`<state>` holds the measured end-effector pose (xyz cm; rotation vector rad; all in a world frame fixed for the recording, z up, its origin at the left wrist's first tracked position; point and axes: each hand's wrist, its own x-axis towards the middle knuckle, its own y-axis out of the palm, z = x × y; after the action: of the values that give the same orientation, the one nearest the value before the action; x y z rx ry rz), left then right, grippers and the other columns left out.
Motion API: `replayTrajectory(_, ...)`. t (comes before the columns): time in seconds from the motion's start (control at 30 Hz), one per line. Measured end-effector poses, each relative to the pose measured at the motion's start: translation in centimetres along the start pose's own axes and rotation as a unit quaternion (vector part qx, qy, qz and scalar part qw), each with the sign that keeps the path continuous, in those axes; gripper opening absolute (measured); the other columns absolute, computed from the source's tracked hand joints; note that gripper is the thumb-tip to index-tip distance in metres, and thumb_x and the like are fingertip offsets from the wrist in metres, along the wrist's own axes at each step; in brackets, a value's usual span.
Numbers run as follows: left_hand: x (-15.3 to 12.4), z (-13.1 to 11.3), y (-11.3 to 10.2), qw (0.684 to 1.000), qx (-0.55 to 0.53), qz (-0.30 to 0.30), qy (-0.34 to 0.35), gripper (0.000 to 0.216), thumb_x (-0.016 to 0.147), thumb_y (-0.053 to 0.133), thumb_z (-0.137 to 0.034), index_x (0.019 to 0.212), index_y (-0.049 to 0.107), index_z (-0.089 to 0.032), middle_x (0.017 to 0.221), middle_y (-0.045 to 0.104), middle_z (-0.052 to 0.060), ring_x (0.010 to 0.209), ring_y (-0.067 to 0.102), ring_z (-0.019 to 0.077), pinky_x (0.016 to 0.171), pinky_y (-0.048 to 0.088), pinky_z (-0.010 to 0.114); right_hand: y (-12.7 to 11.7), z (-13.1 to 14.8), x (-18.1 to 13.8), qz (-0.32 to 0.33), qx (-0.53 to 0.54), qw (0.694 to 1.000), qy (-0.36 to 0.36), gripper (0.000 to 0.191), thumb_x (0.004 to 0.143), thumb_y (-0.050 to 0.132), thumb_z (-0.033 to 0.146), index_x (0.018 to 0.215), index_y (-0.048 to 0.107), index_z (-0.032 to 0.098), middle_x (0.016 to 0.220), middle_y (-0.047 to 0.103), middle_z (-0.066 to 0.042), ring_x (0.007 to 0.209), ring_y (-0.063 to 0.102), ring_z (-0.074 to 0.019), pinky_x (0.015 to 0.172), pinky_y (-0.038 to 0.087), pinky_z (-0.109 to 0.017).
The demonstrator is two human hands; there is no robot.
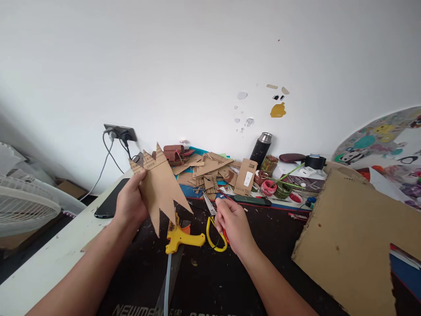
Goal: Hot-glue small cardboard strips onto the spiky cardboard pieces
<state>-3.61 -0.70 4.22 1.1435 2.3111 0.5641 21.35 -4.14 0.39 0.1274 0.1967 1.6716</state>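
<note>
**Item 1: cardboard cutout** (pixel 161 186). Flat brown piece, held up above the black mat (pixel 210 272) at 10 o'clock from the frame's centre. The long axis runs from 11 to 5 o'clock. The notched end is uppermost, and three long spikes point down toward 5 and 6 o'clock. There is printed lettering near the top, too small to read.

**Item 2: left hand** (pixel 130 204). It is closed on the cutout's left edge, thumb on the near face. The other fingers are hidden behind the card.

**Item 3: right hand** (pixel 232 224). It lies at 3 o'clock from the cutout, with the fingers curled shut over the handles of the scissors (pixel 209 208). The blades point toward 11 o'clock. One yellow loop is visible and the red one is mostly covered by the palm. Whether the blades are parted is hard to tell.

**Item 4: glue gun** (pixel 180 239). Yellow, lying on the mat at 6 o'clock from the cutout, with its nozzle hidden behind the spikes.

**Item 5: surroundings.**
- Phone (pixel 110 204), at 9 o'clock from the left hand and partly covered by it.
- Scrap pile (pixel 207 169), at 12 o'clock from the scissors.
- Flask (pixel 261 149), at 1 o'clock from the right hand.
- Cardboard sheet (pixel 348 245), at 3 o'clock, cut off by the frame edge.
- Fan (pixel 23 204), at far 9 o'clock, cropped.
</note>
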Motion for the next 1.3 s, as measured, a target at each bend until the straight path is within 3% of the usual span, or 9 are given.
replayTrajectory(0.1,-0.9,0.2,0.4,0.997,0.029,0.014,-0.071,0.019,0.094,0.066,-0.023,0.106,0.078,-0.014,0.085,0.082,0.008,0.07,0.079,0.0241,0.079,0.07,0.036,-0.1,-0.1,0.2,-0.002,0.014,1.0,0.018,0.058,0.085,0.078,0.071,0.064,0.056,0.022,0.047,0.05,0.006,0.04,0.049,-0.0099,0.042,0.035,-0.021)
replayTrajectory(0.2,-1.3,0.5,0.4,0.992,0.029,0.075,-0.097,0.021,0.093,0.067,-0.021,0.109,0.078,-0.013,0.09,0.084,0.01,0.071,0.08,0.0254,0.075,0.071,0.036,-0.2,0.0,0.3,0.007,0.02,0.999,0.037,0.056,0.08,0.082,0.073,0.075,0.067,0.019,0.055,0.06,0.003,0.043,0.055,-0.0108,0.04,0.035,-0.02)
replayTrajectory(0.4,-0.5,1.5,-0.4,0.98,0.002,0.189,-0.055,0.029,0.085,0.085,-0.023,0.113,0.081,-0.016,0.105,0.086,0.006,0.082,0.08,0.0206,0.072,0.069,0.026,-0.1,0.1,0.2,0.038,0.036,0.997,0.054,0.058,0.077,0.086,0.074,0.085,0.072,0.018,0.064,0.067,0.001,0.048,0.064,-0.0121,0.04,0.038,-0.018)
replayTrajectory(0.57,0.4,1.9,-0.9,0.979,0.001,0.204,-0.001,0.032,0.076,0.096,-0.025,0.104,0.082,-0.017,0.107,0.086,0.006,0.088,0.079,0.0192,0.079,0.067,0.025,0.1,-0.1,0.0,0.075,0.024,0.994,0.073,0.063,0.077,0.083,0.079,0.089,0.073,0.017,0.063,0.067,0.002,0.047,0.063,-0.0122,0.039,0.039,-0.019)
replayTrajectory(0.7,0.8,1.5,-1.1,0.976,-0.004,0.214,0.046,0.034,0.076,0.097,-0.027,0.105,0.083,-0.02,0.112,0.085,0.004,0.093,0.078,0.0181,0.082,0.064,0.026,-0.1,0.1,0.1,0.03,0.026,0.998,0.057,0.063,0.08,0.081,0.079,0.089,0.074,0.018,0.062,0.064,0.002,0.048,0.062,-0.0122,0.041,0.039,-0.019)
replayTrajectory(0.87,0.9,1.3,-1.2,0.968,0.015,0.238,0.083,0.026,0.074,0.096,-0.028,0.096,0.083,-0.021,0.103,0.085,0.003,0.09,0.076,0.0189,0.083,0.061,0.028,-0.6,0.6,0.2,-0.022,-0.018,0.999,-0.021,0.055,0.085,0.079,0.074,0.091,0.073,0.02,0.066,0.063,0.001,0.054,0.061,-0.0147,0.045,0.042,-0.023)
replayTrajectory(1.07,-1.8,1.3,-0.7,0.945,0.038,0.319,0.06,0.027,0.065,0.101,-0.029,0.084,0.082,-0.023,0.106,0.083,0.007,0.126,0.071,0.0311,0.111,0.055,0.04,-0.3,0.5,-0.6,-0.02,-0.214,0.958,-0.189,0.029,0.094,0.08,0.048,0.112,0.076,0.025,0.089,0.071,-0.004,0.071,0.065,-0.0197,0.066,0.055,-0.033)
replayTrajectory(1.17,-3.3,1.2,-0.7,0.924,0.068,0.376,0.031,0.032,0.066,0.101,-0.038,0.066,0.073,-0.021,0.128,0.079,0.013,0.147,0.057,0.0415,0.108,0.058,0.047,-0.3,0.2,-0.8,-0.009,-0.302,0.917,-0.261,0.028,0.095,0.08,0.039,0.12,0.076,0.027,0.101,0.075,-0.008,0.085,0.069,-0.0251,0.079,0.058,-0.039)
replayTrajectory(1.3,-4.2,1.5,-0.9,0.915,0.103,0.39,-0.017,0.032,0.065,0.102,-0.03,0.06,0.071,-0.019,0.149,0.07,0.013,0.15,0.052,0.0476,0.1,0.063,0.048,-0.6,0.1,-0.6,-0.019,-0.344,0.884,-0.315,0.023,0.096,0.072,0.024,0.118,0.076,0.026,0.103,0.076,-0.01,0.095,0.07,-0.0289,0.088,0.057,-0.043)
